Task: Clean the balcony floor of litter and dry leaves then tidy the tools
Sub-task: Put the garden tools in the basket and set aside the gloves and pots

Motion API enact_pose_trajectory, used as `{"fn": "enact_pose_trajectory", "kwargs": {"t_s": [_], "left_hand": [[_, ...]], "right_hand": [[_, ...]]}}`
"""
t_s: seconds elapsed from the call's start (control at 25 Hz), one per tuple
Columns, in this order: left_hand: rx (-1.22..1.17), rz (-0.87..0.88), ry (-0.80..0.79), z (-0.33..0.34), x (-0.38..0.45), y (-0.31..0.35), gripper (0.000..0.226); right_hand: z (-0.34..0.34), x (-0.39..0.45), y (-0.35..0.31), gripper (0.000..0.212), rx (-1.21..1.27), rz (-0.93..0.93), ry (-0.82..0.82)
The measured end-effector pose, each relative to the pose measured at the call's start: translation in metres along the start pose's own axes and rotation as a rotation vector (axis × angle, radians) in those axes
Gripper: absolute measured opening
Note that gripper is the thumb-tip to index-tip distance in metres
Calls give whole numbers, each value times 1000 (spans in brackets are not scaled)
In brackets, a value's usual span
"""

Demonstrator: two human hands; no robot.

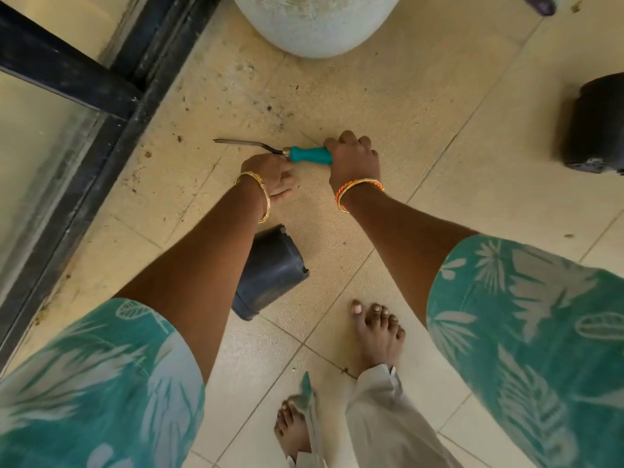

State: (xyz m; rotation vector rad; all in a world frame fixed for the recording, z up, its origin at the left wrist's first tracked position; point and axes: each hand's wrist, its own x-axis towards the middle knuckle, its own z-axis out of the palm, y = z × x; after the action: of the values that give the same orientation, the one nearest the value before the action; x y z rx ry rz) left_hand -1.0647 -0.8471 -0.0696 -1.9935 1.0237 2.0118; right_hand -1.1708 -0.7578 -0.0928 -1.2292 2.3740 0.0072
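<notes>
The right hand (pixel 353 157) is curled in a full grip around the rear of the teal handle of a garden trowel (pixel 305 154); the end of the handle is hidden inside the fist. The trowel's dark metal blade (pixel 241 143) is seen edge-on, pointing left, so its width cannot be judged, nor whether its tip touches the floor. The left hand (pixel 271 175) sits just below the blade's neck with fingers loosely bent. Whether it holds anything cannot be told, because the palm faces away.

A large pale ceramic planter (pixel 315 23) is cut off by the top edge. A black plastic pot (pixel 596 121) is cut off at the right edge. A second black pot (pixel 270 273) lies on its side, partly covered by the left forearm.

A dark metal railing frame (pixel 101 130) bounds the tiled floor (pixel 472 96) on the left, with dirt specks and small debris along it and near the planter. Open tile lies between the planter, the right pot and the hands.

Two bare feet (pixel 380 332) stand on the tiles below the hands; the nearer one is partly covered by light trousers.
</notes>
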Motion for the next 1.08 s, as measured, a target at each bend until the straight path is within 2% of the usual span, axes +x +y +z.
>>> {"fn": "enact_pose_trajectory", "kwargs": {"t_s": [0.08, 0.12, 0.28, 0.36, 0.48, 0.76, 0.88, 1.08], "left_hand": [[-47, -17, -101, 3, -20, 3, 33], [-54, -20, -95, 4, -31, 6, 30], [-67, 1, 60, 16, -82, 14, 16], [-96, 1, 93, 21, -110, 15, 19], [-108, 29, 26, 34, -159, 16, 28], [112, 160, -124, 63, -297, -10, 3], [249, 188, -210, 69, -365, -37, 10], [407, 131, -322, 70, -450, -111, 3]], "right_hand": [[-5, -15, 4, 41, 82, 54, -18], [-9, -25, 5, 41, 133, 73, -23], [-41, -77, 20, 40, 269, 113, -41], [-62, -109, 26, 40, 321, 147, -38], [-94, -161, 34, 39, 361, 222, -13], [-154, -304, 32, 35, 340, 482, 51], [-167, -384, 22, 34, 408, 609, 75], [-161, -508, 6, 32, 521, 825, 137]]}}
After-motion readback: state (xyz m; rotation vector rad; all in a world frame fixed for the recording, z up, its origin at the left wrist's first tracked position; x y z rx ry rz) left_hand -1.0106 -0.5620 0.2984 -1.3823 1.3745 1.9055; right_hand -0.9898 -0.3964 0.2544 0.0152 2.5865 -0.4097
